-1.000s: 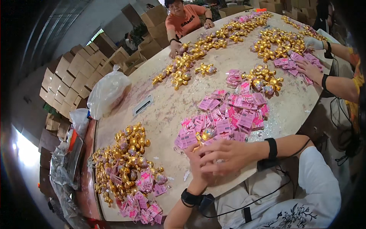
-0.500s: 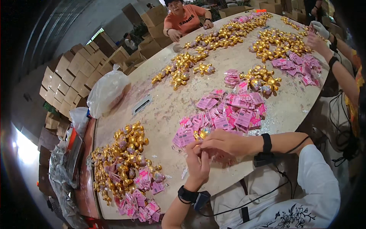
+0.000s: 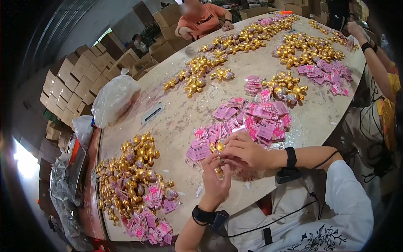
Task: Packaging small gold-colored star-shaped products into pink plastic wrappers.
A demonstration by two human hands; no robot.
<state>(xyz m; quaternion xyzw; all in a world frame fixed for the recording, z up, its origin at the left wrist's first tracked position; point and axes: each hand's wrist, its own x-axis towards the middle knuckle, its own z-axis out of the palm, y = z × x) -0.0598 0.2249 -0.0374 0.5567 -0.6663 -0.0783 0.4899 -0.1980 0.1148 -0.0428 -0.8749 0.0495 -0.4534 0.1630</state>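
Observation:
Between my two hands is a small shiny gold bear-like figurine (image 3: 219,147), partly hidden by fingers. My left hand (image 3: 215,180) is closed on its lower side, with thumb and fingertips pinching it. My right hand (image 3: 247,152) bends over it from the right, fingers curled onto its top. A pale-edged pink card (image 3: 239,129) sticks up just above the right knuckles; whether it is attached to the figurine I cannot tell. Right beyond my hands lies a heap of pink cards (image 3: 266,128). On the left spreads a pile of gold figurines (image 3: 136,164), with pink cards (image 3: 151,224) at its near end.
More gold figurines (image 3: 308,48) cover the far table (image 3: 176,122). A clear plastic bag (image 3: 113,101) rests at the left edge, near a slot plate (image 3: 152,113). A person in orange (image 3: 205,19) sits opposite; another person's arm (image 3: 375,63) reaches in at right. Cartons (image 3: 71,86) are stacked behind.
My fingers have shifted around the figurine, and more of its gold shows between them. The pale card edge now rises above my right hand. The right-hand neighbour's hands have moved.

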